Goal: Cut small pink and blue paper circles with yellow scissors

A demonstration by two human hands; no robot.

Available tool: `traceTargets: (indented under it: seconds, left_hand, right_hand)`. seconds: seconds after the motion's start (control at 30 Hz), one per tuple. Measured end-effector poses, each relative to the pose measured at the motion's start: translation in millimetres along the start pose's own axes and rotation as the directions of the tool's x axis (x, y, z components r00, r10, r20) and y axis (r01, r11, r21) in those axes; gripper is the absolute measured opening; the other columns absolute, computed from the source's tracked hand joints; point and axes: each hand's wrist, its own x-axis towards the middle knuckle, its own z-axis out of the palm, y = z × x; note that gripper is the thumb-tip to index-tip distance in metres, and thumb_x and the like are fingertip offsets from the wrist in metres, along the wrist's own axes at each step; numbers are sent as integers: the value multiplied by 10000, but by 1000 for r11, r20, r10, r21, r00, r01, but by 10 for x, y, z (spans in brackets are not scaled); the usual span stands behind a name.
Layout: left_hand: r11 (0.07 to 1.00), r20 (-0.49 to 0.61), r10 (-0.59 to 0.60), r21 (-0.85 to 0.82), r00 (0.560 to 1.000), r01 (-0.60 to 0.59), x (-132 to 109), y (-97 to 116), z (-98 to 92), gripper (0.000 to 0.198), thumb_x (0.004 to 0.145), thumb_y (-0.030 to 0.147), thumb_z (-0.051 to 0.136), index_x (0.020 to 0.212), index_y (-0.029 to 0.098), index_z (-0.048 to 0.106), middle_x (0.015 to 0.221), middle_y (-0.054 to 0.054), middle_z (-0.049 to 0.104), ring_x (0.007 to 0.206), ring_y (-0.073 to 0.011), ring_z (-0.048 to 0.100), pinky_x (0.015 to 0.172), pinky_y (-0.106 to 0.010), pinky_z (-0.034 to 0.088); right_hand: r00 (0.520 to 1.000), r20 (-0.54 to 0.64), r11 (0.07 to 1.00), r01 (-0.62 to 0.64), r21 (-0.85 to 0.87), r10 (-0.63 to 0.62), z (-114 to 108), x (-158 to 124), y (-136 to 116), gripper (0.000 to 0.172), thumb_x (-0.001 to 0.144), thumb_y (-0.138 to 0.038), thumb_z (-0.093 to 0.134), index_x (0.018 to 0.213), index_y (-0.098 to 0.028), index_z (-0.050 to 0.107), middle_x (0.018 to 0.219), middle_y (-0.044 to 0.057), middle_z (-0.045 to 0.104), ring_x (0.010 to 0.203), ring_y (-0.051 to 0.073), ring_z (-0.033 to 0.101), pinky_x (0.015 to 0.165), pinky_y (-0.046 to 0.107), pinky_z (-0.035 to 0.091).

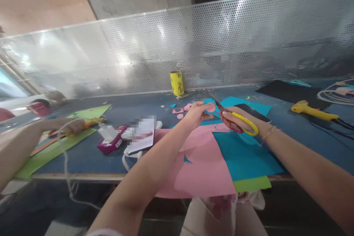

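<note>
My left hand (pixel 199 113) pinches a blue piece of paper (pixel 208 101) together with a round pink paper piece (pixel 211 107). In my right hand (pixel 227 116) is a pair of scissors (pixel 250 127) with yellow and red handles, their dark blades beside the blue paper. Under my hands lie a large pink sheet (pixel 204 162) and a blue sheet (pixel 246 151), with a green sheet (pixel 253 184) showing below. A small blue scrap (pixel 187 159) rests on the pink sheet. Small pink cutouts (pixel 180 116) lie left of my left hand.
A yellow can (pixel 177 83) stands by the perforated metal panel (pixel 138 55). At right are a yellow glue gun (pixel 313 111) and black sheet (pixel 290 94). A phone (pixel 142 136) leans near a purple power strip (pixel 112 143). Another person's arm (pixel 24 143) reaches over green paper at left.
</note>
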Motion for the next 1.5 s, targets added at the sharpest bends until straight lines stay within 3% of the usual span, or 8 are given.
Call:
traceTargets:
  seconds: [0.37, 0.6, 0.8, 0.93, 1.17, 1.3, 1.5]
  left_hand:
    - [999, -97, 50, 7, 994, -50, 19, 8, -4, 344, 530, 269, 844, 638, 160, 536, 573, 48, 538, 495, -48, 485, 514, -210, 419]
    - [988, -108, 93, 129, 990, -79, 38, 7, -51, 274, 576, 234, 774, 689, 179, 531, 549, 69, 503, 439, -45, 441, 473, -213, 372]
    - [991, -134, 84, 118, 987, -68, 53, 10, -61, 209, 593, 174, 713, 662, 183, 516, 499, 81, 442, 407, -43, 387, 447, -212, 338]
    - [993, -159, 86, 95, 984, -71, 55, 13, -55, 192, 644, 166, 680, 647, 186, 489, 486, 88, 404, 399, -40, 373, 448, -203, 343]
    - [958, -121, 154, 260, 981, -118, 48, 21, -47, 105, 748, 207, 646, 727, 167, 551, 569, 19, 604, 437, -68, 504, 505, -218, 442]
    - [919, -92, 240, 343, 966, -196, 43, 22, -52, 108, 764, 185, 625, 689, 159, 553, 560, 17, 610, 436, -63, 510, 503, -208, 441]
    - [918, -82, 265, 325, 961, -226, 73, 4, -83, 148, 747, 151, 629, 626, 155, 544, 536, 19, 588, 442, -53, 491, 499, -195, 423]
  right_hand:
    - [991, -131, 990, -25, -139, 6, -21, 9, -42, 391, 873, -563, 513, 704, -213, 464, 507, -43, 473, 363, 79, 393, 372, 238, 304]
    - [994, -95, 975, -66, -213, 46, -80, 18, 13, 380, 881, -572, 476, 762, -211, 466, 563, -33, 481, 373, 84, 384, 369, 252, 296]
    - [996, -35, 953, 65, -297, -79, -135, 57, 78, 331, 877, -538, 471, 843, -214, 526, 656, 1, 526, 479, 111, 428, 420, 255, 327]
    - [990, -69, 951, 97, -293, -123, -149, 104, 181, 347, 862, -563, 479, 797, -224, 515, 610, -4, 509, 468, 116, 404, 424, 263, 318]
    - [996, -44, 960, 69, -271, -84, -144, 92, 218, 362, 881, -564, 477, 804, -215, 530, 585, -28, 492, 463, 106, 418, 435, 255, 338]
    - [997, -39, 959, 59, -278, -73, -139, 85, 210, 362, 877, -562, 481, 781, -216, 517, 563, -33, 483, 439, 95, 386, 407, 247, 314]
    - [997, -50, 962, 38, -270, -53, -132, 84, 195, 354, 869, -543, 491, 774, -203, 515, 560, -38, 472, 439, 89, 386, 419, 240, 309]
